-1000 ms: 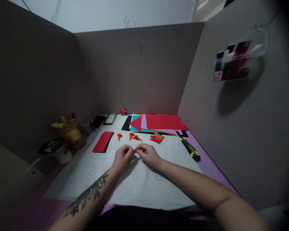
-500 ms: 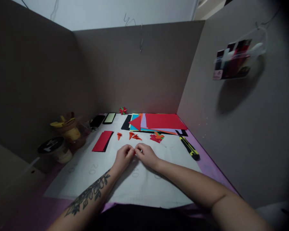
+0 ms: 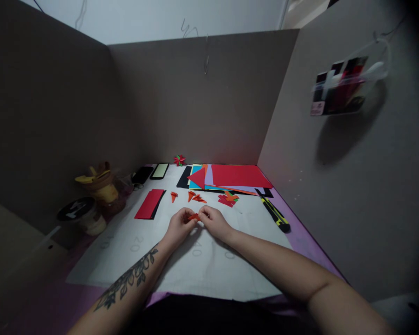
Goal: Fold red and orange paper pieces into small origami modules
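Between the fingertips of both hands is a small orange-red piece of paper (image 3: 194, 217), partly covered by the fingers. My left hand (image 3: 180, 226) pinches its left side, and my right hand (image 3: 214, 222) pinches it from the right. Just beyond the hands lie several folded orange paper pieces (image 3: 197, 198), with one more folded piece (image 3: 173, 197) a little to the left. A small pile of red, orange and green paper pieces (image 3: 227, 199) rests beyond my right hand.
A stack of red paper strips (image 3: 149, 204) lies left, coloured sheets (image 3: 240, 176) at the back. A box cutter (image 3: 275, 214) lies right. Two phones (image 3: 159, 171), a paper star (image 3: 179, 160), a pot (image 3: 99, 186) and a lidded cup (image 3: 82, 215) stand around. Walls enclose three sides.
My fingers have shifted slightly apart, and more of the orange-red paper shows between them. The other things on the table lie as before.
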`<move>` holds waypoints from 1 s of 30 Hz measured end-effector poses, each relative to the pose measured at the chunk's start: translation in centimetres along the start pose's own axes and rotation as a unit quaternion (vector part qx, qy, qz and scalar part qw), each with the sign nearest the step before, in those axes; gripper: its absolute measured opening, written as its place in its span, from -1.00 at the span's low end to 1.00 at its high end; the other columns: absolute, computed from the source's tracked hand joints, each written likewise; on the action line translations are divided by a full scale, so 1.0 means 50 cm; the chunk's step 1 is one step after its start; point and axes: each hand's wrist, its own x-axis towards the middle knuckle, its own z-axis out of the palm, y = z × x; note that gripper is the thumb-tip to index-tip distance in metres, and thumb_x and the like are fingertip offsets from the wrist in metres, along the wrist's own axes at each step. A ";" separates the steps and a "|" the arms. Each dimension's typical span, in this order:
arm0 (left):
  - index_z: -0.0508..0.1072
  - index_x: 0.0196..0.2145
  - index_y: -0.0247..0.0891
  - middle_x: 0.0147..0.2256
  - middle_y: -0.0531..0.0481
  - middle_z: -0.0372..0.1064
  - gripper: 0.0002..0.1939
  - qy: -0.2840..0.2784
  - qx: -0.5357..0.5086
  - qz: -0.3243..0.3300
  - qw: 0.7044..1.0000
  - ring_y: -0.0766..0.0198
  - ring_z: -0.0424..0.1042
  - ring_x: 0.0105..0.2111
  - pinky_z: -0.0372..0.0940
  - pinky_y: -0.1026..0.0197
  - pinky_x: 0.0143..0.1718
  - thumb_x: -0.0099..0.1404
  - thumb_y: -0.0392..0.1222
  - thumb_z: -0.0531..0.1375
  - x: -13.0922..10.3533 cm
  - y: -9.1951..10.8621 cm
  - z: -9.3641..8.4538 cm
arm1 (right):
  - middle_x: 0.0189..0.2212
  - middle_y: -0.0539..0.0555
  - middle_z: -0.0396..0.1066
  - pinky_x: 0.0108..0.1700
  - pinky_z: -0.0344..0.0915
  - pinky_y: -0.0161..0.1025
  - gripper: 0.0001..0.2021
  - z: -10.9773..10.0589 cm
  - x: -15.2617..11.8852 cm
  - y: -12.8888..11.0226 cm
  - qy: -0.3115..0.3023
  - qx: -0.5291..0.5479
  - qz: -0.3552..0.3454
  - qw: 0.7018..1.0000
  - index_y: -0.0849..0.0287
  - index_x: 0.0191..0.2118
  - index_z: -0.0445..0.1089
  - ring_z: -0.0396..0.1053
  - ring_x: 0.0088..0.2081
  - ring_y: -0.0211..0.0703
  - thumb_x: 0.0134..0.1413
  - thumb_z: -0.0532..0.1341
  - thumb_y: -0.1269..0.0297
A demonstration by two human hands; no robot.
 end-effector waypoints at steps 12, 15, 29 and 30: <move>0.26 -0.10 -0.22 -0.32 0.03 0.33 -0.51 -0.060 -0.019 0.008 0.998 0.31 0.36 -0.32 0.26 0.25 -0.29 -0.03 -0.33 0.27 -0.005 -0.024 -0.005 | -0.55 -0.07 0.23 -0.37 0.10 -0.34 -0.87 -0.013 0.000 -0.001 0.008 -0.033 -0.034 0.999 0.17 -0.50 0.23 0.18 -0.45 -0.27 0.03 0.05 0.39; 0.31 -0.14 -0.21 -0.16 -0.06 0.32 -0.57 -0.038 -0.027 0.015 0.999 0.25 0.34 -0.17 0.26 0.22 -0.18 0.00 -0.26 0.28 -0.004 -0.016 -0.006 | -0.52 -0.06 0.25 -0.35 0.10 -0.34 -0.88 -0.012 -0.004 0.002 -0.007 -0.074 -0.060 0.995 0.17 -0.49 0.23 0.19 -0.44 -0.27 0.01 0.05 0.45; 0.31 -0.50 -0.27 -0.59 0.14 0.19 -0.82 0.045 0.050 -0.014 0.998 0.38 0.17 -0.57 0.09 0.33 -0.52 0.16 -0.12 0.08 0.005 0.002 -0.012 | -0.57 -0.08 0.19 -0.41 0.07 -0.34 -0.86 -0.001 -0.001 -0.003 -0.018 -0.036 -0.029 0.999 0.17 -0.53 0.20 0.14 -0.48 -0.28 0.02 0.04 0.39; 0.31 -0.50 -0.27 -0.59 0.14 0.19 -0.81 0.054 0.050 -0.015 0.997 0.38 0.17 -0.57 0.09 0.33 -0.52 0.16 -0.12 0.08 0.007 0.002 -0.015 | -0.57 -0.08 0.19 -0.41 0.08 -0.34 -0.86 -0.002 0.000 -0.001 -0.016 -0.026 -0.022 0.999 0.17 -0.52 0.20 0.14 -0.48 -0.28 0.02 0.04 0.37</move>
